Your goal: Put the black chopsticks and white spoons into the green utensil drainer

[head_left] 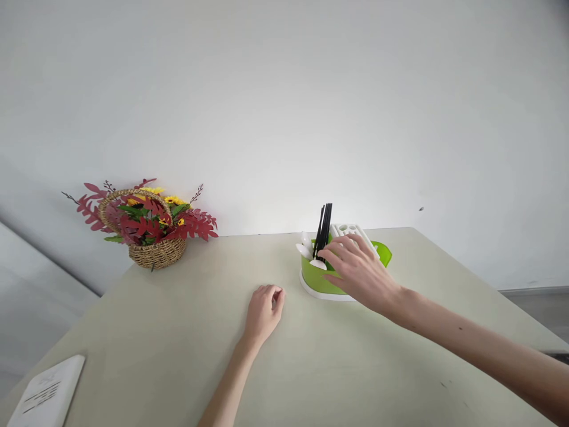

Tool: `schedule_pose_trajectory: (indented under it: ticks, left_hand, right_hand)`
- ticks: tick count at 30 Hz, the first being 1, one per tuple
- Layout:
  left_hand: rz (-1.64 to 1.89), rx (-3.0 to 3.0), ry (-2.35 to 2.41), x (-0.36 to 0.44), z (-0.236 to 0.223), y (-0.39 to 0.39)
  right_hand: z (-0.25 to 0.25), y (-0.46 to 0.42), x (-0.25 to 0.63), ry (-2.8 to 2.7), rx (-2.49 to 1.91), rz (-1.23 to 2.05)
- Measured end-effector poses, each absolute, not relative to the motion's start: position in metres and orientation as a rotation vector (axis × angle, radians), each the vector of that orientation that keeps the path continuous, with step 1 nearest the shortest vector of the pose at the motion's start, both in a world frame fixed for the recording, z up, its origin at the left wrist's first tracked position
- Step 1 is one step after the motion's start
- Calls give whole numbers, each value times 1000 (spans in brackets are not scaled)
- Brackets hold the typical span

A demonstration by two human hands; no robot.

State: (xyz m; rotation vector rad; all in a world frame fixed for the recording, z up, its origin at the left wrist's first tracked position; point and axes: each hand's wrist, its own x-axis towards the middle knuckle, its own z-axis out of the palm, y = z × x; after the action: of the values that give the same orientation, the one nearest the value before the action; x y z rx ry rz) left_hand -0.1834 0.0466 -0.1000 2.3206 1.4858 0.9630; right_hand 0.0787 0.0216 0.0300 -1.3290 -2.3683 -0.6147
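A green cutlery holder [316,277] on a white base stands on the beige table [178,332] toward the back. It holds black chopsticks [323,230], white spoons [306,244] and a white insert with round holes [348,229]. My right hand [358,270] reaches over the holder's front, fingers spread and extended toward the spoons and chopsticks, holding nothing. My left hand [263,311] rests on the table to the left of the holder, fingers curled in loosely, with nothing visible in it.
A wicker basket [156,252] filled with red leaves and yellow flowers sits at the table's back left, against the white wall. A white printed sheet [47,394] lies at the near left corner. The table's right edge runs diagonally past my right forearm.
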Motion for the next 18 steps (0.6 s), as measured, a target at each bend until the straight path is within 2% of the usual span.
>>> schedule_pose_trajectory:
  ticks: [8,18]
  left_hand:
    - [935,2332,1483,-183,-99,47]
    - [952,2324,1472,-183,-98,45]
  right_hand:
    - [5,26,105,-2255,-1386,-590]
    - [3,32,133,-2250,-1437,-574]
